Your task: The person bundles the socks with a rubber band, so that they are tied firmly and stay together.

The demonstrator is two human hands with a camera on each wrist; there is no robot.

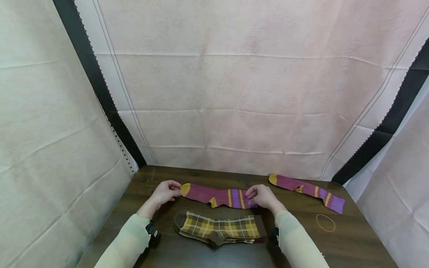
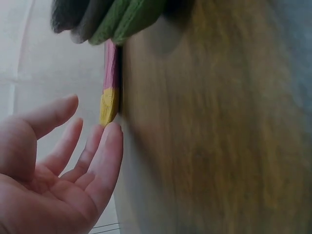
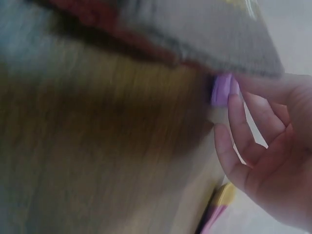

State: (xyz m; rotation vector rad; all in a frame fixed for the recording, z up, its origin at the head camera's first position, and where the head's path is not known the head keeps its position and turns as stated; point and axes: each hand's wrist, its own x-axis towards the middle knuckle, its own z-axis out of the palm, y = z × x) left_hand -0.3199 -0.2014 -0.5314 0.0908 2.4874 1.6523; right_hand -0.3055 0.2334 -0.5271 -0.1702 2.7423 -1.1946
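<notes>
A maroon sock (image 1: 207,194) with a yellow toe and heel and a purple-and-yellow striped cuff lies flat across the table. At its toe is my left hand (image 1: 166,192), whose fingertips touch or nearly touch the yellow end; the left wrist view shows the thumb held apart from the loosely bent fingers (image 2: 109,151). Over the purple cuff is my right hand (image 1: 263,196), its fingertips on the fabric. In the right wrist view those fingers (image 3: 239,126) are spread and slightly bent, while part of the hand is hidden. Nearer me lie stacked plaid socks (image 1: 219,227), yellow and brown.
Another maroon sock (image 1: 306,190) of the same pattern lies slanted at the back right. A thin elastic band (image 1: 326,223) rests in front of it on the dark wooden table (image 1: 355,238). Pale fabric walls (image 1: 234,93) enclose the table's back and sides.
</notes>
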